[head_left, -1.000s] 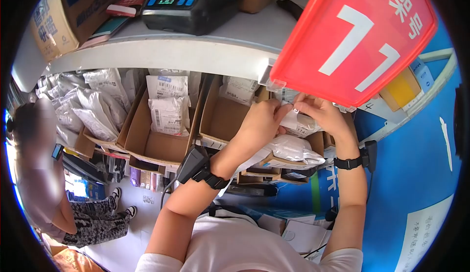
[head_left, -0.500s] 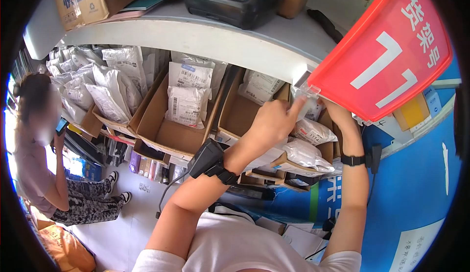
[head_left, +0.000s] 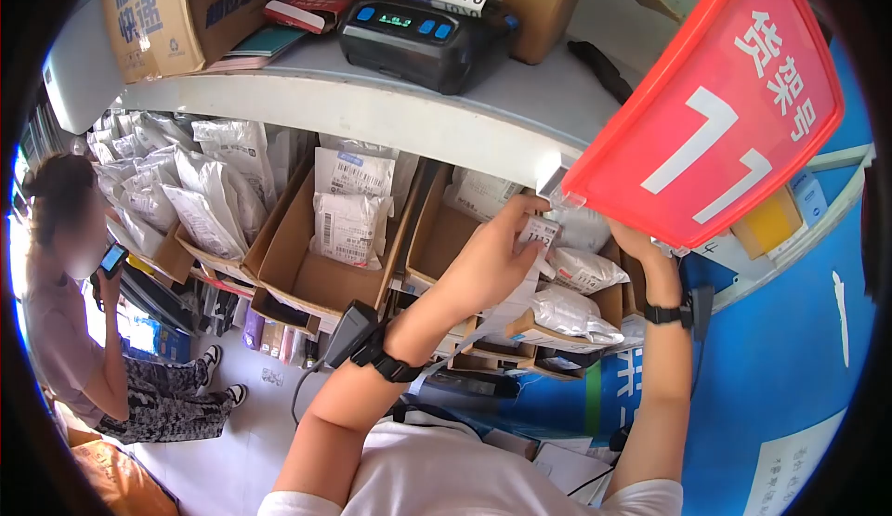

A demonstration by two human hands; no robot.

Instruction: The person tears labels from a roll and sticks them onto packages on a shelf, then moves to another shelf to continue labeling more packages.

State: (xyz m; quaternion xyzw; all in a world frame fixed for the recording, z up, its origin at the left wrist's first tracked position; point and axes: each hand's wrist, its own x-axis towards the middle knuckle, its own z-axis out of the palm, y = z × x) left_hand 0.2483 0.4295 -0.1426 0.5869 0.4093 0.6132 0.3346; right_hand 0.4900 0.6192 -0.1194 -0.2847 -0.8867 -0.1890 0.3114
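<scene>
Seen from the head camera, a person's left hand (head_left: 488, 261) pinches a small printed label (head_left: 539, 232) under the front edge of a white shelf, just beside a white parcel bag (head_left: 583, 270) lying in a cardboard box (head_left: 609, 307). The right hand (head_left: 641, 242) reaches behind a red shelf sign (head_left: 711, 117); whether its grip is closed cannot be told. Pressing the label flat on the bag's smoothest face would likely seat it best.

Printer (head_left: 423, 33) sits on the shelf (head_left: 372, 112) top centre, boxes (head_left: 321, 265) of parcels (head_left: 348, 223) under it, sign (head_left: 715, 117) upper right, a person (head_left: 70, 321) far left.
</scene>
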